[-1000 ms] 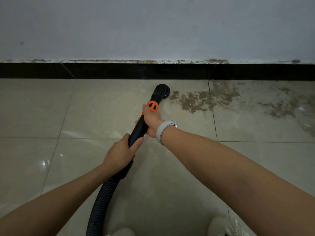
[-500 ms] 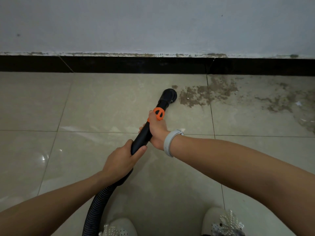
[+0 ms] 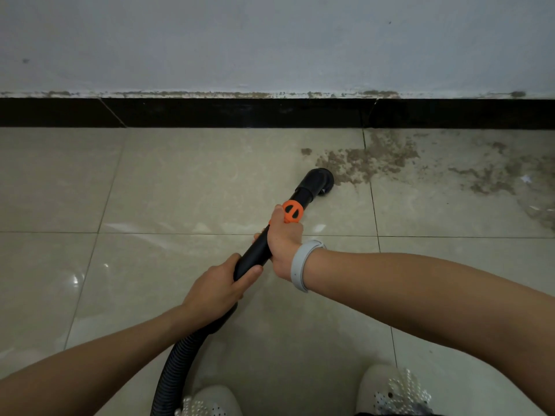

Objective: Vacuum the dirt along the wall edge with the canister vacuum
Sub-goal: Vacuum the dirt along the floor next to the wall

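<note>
Both hands: left hand [image 3: 214, 288] and right hand [image 3: 282, 238] grip the wand [image 3: 255, 253].
Change: nozzle [image 3: 319, 179] pulled nearer, now at dirt [image 3: 366, 162]'s left edge; suction probably starting there.

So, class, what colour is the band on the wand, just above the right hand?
Orange band, clearest in the head view.

both arms reach forward, left hand [image 3: 214, 288] and right hand [image 3: 283, 240] curled tight, right ahead.

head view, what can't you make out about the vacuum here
- Canister body: out of frame; the ribbed black hose runs off the bottom edge.
- Mouth of the round black nozzle: faces the floor, hidden by its own hood.
- Black wand: partly covered by both hands.
</note>
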Available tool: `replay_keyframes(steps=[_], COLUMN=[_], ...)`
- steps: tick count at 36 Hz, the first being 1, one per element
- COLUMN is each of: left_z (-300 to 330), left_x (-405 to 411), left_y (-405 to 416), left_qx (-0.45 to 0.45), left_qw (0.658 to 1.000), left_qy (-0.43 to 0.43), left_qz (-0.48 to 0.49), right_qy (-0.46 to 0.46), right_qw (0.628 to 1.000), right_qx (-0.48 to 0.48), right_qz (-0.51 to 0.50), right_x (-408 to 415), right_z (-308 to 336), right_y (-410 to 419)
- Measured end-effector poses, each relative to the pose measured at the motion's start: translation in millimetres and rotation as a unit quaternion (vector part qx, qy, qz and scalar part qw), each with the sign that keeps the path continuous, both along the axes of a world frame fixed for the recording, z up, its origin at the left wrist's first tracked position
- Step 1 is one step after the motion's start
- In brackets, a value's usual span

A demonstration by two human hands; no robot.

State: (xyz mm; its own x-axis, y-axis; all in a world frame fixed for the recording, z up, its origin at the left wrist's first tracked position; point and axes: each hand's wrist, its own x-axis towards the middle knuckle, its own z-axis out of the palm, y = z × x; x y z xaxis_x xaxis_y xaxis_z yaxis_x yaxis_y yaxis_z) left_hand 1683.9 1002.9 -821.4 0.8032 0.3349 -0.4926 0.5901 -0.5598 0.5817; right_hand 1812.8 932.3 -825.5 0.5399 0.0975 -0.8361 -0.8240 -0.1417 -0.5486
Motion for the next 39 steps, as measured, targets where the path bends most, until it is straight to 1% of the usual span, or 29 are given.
replay_keyframes(steps=[6, 10, 13, 19, 23, 32, 39], left_z=[-6.0, -9.8, -12.5, -14.5, -15.4, -14.8, -12.8], left_x=[14.7, 23.9, 26.8, 32.4, 38.9, 62.5, 73.9], left_y=[6.9, 7.1, 8.4, 13.1, 18.0, 33.3, 27.8], left_qx=[0.001, 0.012, 0.014, 0.016, 0.002, -0.029, -0.030], left_qw=[0.999, 0.997, 0.994, 0.991, 0.989, 0.992, 0.995], left_qy=[-0.028, -0.044, -0.059, -0.067, -0.073, -0.072, -0.067], left_qz=[0.032, 0.066, 0.087, 0.117, 0.128, 0.101, 0.074], right_qy=[-0.011, 0.010, 0.012, 0.021, 0.008, -0.014, -0.001], right_qw=[1.000, 0.999, 0.998, 0.996, 0.995, 0.996, 0.997], right_qx=[0.002, 0.038, 0.044, 0.057, 0.056, 0.041, 0.061], right_qz=[0.018, 0.021, 0.035, 0.069, 0.078, 0.080, 0.047], right_x=[17.3, 32.1, 38.8, 49.6, 55.6, 73.7, 83.4], right_z=[3.4, 8.4, 10.0, 10.2, 13.8, 15.8, 18.2], right_y=[12.7, 19.0, 25.3, 39.7, 49.0, 54.3, 38.5])
